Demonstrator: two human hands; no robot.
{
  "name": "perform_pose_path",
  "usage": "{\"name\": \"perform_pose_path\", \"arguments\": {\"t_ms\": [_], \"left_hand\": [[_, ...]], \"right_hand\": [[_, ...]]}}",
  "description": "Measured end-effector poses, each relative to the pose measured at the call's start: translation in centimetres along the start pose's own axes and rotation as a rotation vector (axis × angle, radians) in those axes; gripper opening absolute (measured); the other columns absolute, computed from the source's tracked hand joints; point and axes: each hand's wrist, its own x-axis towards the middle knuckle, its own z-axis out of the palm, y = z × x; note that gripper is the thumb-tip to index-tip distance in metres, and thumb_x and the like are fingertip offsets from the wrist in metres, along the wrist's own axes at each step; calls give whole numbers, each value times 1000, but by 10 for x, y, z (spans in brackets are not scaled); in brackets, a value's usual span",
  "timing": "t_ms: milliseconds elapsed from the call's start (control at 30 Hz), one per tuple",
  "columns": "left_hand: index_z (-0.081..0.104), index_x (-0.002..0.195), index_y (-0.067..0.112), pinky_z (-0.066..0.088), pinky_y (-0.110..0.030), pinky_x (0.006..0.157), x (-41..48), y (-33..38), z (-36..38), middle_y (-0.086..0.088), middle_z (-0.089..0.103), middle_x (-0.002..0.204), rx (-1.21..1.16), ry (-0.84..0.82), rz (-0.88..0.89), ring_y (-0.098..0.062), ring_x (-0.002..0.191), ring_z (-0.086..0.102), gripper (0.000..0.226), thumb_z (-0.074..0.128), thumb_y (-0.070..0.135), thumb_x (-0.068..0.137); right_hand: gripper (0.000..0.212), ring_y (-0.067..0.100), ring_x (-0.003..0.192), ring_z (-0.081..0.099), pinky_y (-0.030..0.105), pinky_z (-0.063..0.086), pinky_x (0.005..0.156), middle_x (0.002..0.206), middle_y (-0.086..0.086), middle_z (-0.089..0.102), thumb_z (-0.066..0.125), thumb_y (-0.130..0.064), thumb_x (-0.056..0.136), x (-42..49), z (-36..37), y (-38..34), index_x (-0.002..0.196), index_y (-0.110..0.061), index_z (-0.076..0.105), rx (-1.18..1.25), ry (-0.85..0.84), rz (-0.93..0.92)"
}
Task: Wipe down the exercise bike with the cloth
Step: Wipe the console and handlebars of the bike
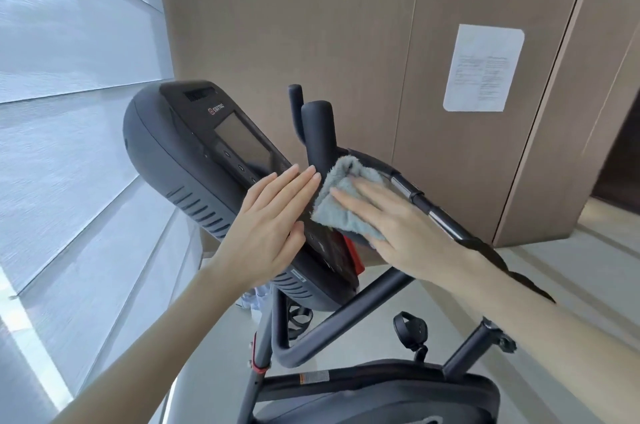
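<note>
- Open room: past the fingertips of the right grip [398, 229] a wood-panelled wall [346, 25] stands close behind, with a paper sheet [483, 67] on it. Outward of the left grip [273, 226] a pale blind [69, 112] runs alongside. Pale floor [588, 268] shows below and to the right of the right grip.
- Edges: the console [194, 146] of the exercise bike [349, 319] is between the two grips. The handlebar [433, 212] slopes away just outside the right grip, and an upright horn [318, 133] rises just beyond the fingertips of both grips.
- Left grip: spread flat, fingers straight and together, laid against the console's near edge; it holds nothing.
- Right grip: flat, fingers straight, pressing the cloth [346, 195] onto the console beside the handlebar; no pinch is visible.
- Cloth: grey, fluffy, folded into a bunch under the right fingers, just beside the left fingertips.
- Exercise bike: the dark grey console is tilted, with an unlit screen and vent slots; the saddle [381, 392] lies below both wrists.
</note>
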Motion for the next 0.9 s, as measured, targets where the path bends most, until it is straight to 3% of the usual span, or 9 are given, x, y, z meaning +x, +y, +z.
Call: {"name": "perform_pose_path", "arguments": {"t_ms": [100, 233, 400, 500, 633, 767, 900], "left_hand": [[38, 147, 4, 17, -43, 119, 0, -2, 0, -9, 34, 155, -30, -5, 14, -24, 146, 24, 59, 34, 15, 89], [40, 146, 4, 18, -44, 118, 0, -2, 1, -9, 34, 154, -48, 3, 18, -24, 146, 25, 58, 32, 16, 90], [40, 146, 5, 22, -49, 116, -1, -1, 5, -9, 34, 155, -56, 11, -1, -24, 146, 26, 58, 32, 15, 90], [39, 146, 4, 22, -48, 116, -2, -2, 5, -9, 34, 155, -53, 11, 6, -24, 145, 27, 58, 33, 15, 90], [39, 147, 5, 18, -43, 118, -2, -1, 7, -8, 33, 155, -55, 20, -1, -23, 145, 26, 58, 34, 15, 90], [38, 147, 5, 16, -41, 119, -4, -2, 9, -9, 32, 156, -60, 11, 4, -23, 145, 25, 57, 34, 17, 92], [36, 149, 7, 15, -40, 119, -7, -4, 11, -7, 30, 157, -49, 7, 10, -22, 146, 23, 56, 34, 19, 94]], "right_hand": [[51, 34, 137, 34, 38, 30, 110, 146, 26, 35, 41, -33, 95, -5, 27, -3, 144, -22, 37, -138, -26, -31], [48, 35, 136, 36, 42, 35, 109, 144, 25, 38, 49, -25, 94, -32, 23, 9, 142, -25, 43, -236, -84, -112], [37, 29, 133, 37, 39, 26, 112, 138, 19, 46, 46, -25, 93, -61, 5, 24, 127, -23, 60, -313, -134, -141], [31, 27, 126, 45, 46, 42, 104, 130, 16, 54, 49, -23, 92, -58, -15, 19, 115, -13, 67, -238, -68, -154], [40, 23, 136, 35, 35, 29, 114, 141, 14, 44, 45, -36, 98, -18, -18, 3, 130, -15, 57, -11, 89, -46], [47, 30, 137, 33, 41, 37, 109, 146, 20, 36, 43, -34, 97, -5, 18, -2, 143, -24, 40, -79, -49, -39], [45, 30, 136, 35, 44, 38, 108, 144, 19, 39, 47, -22, 95, -34, 21, 12, 140, -26, 46, -165, -120, -66]]}}
